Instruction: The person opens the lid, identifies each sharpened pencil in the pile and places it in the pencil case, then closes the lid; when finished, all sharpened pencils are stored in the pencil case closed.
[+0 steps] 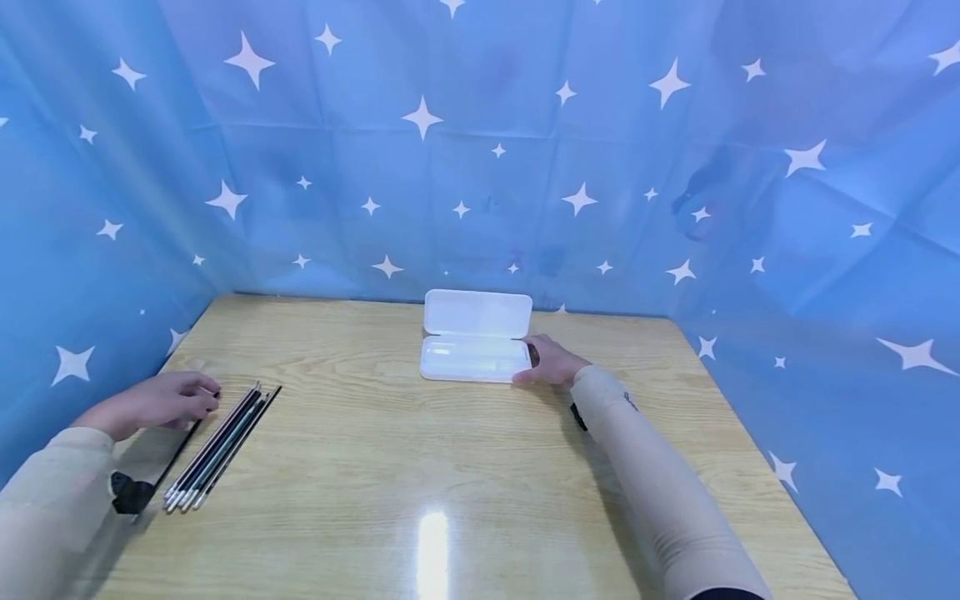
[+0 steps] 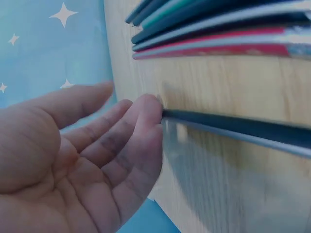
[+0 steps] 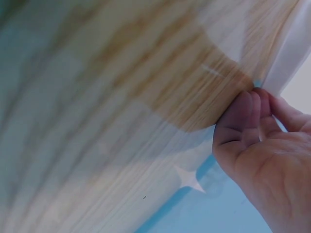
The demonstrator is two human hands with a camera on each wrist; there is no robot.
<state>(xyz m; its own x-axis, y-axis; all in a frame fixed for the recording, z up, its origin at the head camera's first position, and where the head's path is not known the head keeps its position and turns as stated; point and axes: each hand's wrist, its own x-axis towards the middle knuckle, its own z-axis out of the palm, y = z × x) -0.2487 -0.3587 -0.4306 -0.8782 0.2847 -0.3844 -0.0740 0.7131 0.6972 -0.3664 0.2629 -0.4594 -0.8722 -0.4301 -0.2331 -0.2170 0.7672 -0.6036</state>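
A white pencil case (image 1: 476,358) lies on the table with its lid (image 1: 477,313) raised toward the back. My right hand (image 1: 553,362) grips its right end, thumb at the front corner and fingers behind. In the right wrist view, curled fingers (image 3: 250,114) meet the white edge. On the left, my left hand (image 1: 168,402) is over the tip of a single dark pencil (image 1: 178,452). The left wrist view has the fingertips (image 2: 153,109) right at the pencil's end, with the thumb held apart. Beside it lies a bundle of several pencils (image 1: 219,454), roughly parallel.
The wooden table (image 1: 360,467) runs back to a blue star-patterned curtain (image 1: 480,167), which also encloses both sides. A bright light reflection (image 1: 432,550) shows near the front of the table. Dark wrist devices (image 1: 131,493) sit under the sleeves.
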